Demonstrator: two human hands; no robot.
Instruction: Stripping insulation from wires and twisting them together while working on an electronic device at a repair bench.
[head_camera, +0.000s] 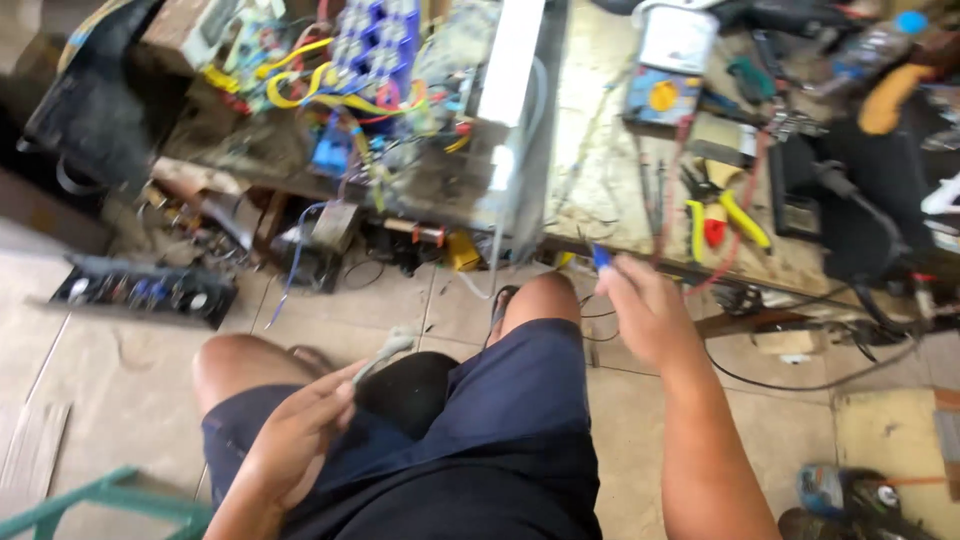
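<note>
The left hand (300, 440) rests over the thigh, its fingers clenched round a small grey wire end (385, 350). Nearer the surface (600, 150), the right hand (645, 315) pinches a blue-tipped probe (600, 258) just below its edge. Neither yet touches the wired battery assembly (380, 60) lying on it.

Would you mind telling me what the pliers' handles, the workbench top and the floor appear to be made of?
The pliers' handles look like glossy yellow plastic or rubber sleeves. The workbench top seems to be pale, scuffed board, perhaps laminate or painted wood; blur leaves it open. The floor looks like matte beige tile, judging by its straight joint lines.
</note>
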